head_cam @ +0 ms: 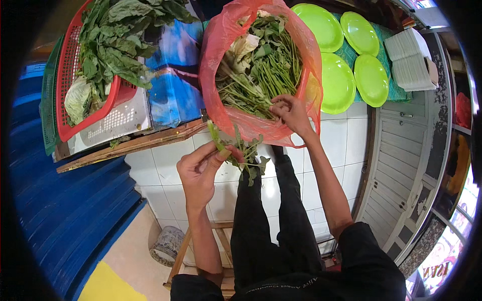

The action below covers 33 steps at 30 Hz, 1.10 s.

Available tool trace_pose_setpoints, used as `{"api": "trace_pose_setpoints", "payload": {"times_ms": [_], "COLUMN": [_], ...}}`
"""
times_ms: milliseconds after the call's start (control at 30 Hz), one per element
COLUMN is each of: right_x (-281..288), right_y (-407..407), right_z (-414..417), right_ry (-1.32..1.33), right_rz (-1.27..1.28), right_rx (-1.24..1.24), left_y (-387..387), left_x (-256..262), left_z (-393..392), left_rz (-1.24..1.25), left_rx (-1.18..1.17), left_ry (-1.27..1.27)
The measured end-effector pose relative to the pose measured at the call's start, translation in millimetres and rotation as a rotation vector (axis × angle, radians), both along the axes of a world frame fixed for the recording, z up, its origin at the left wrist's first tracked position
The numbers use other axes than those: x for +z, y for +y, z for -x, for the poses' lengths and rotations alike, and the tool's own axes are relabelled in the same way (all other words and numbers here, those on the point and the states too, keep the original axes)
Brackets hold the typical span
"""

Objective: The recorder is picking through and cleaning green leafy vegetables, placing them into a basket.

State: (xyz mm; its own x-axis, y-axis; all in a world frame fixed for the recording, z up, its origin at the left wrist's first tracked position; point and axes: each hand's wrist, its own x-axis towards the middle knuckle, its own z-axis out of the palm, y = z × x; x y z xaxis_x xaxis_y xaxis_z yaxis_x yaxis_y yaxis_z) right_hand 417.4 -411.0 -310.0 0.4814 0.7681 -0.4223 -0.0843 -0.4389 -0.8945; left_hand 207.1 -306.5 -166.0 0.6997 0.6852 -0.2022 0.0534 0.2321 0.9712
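Observation:
Pinched between the fingers and thumb of my left hand is a leafy green stem, its leaves hanging to the right over my legs. A red plastic bag stands wide open in front of me, filled with bundled green stalks and some pale wilted leaves. My right hand is at the bag's near right edge, its fingertips at the cut ends of the stalks; whether they grip a stalk is hard to tell.
At the left, a red plastic basket holds large green leaves and a cabbage piece. Several lime-green plates lie right of the bag, beside stacked white paper. A wooden stool and a stained bucket stand below.

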Motion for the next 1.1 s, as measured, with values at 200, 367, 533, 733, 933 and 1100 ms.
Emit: {"api": "trace_pose_setpoints", "payload": {"times_ms": [200, 367, 533, 733, 933, 1100], "right_x": [15, 42, 123, 179, 256, 287], "right_y": [3, 4, 18, 30, 18, 0], "right_z": [8, 15, 17, -9, 30, 53], "right_ry": [0.103, 0.061, 0.061, -0.696, -0.057, -0.065], "right_rz": [-0.166, -0.247, -0.427, -0.688, -0.555, -0.639], "right_rx": [-0.242, -0.410, -0.374, -0.301, -0.177, -0.302], "left_y": [-5, -8, -9, -6, -18, -55], "left_x": [0, 1, 5, 31, 86, 134], "left_z": [-2, -7, -7, -22, -49, -64], "left_rz": [0.042, 0.069, -0.016, -0.046, -0.098, -0.083], "left_rx": [-0.005, 0.007, 0.119, 0.111, 0.261, 0.405], "left_ry": [-0.089, -0.097, -0.061, -0.109, -0.122, -0.128]}}
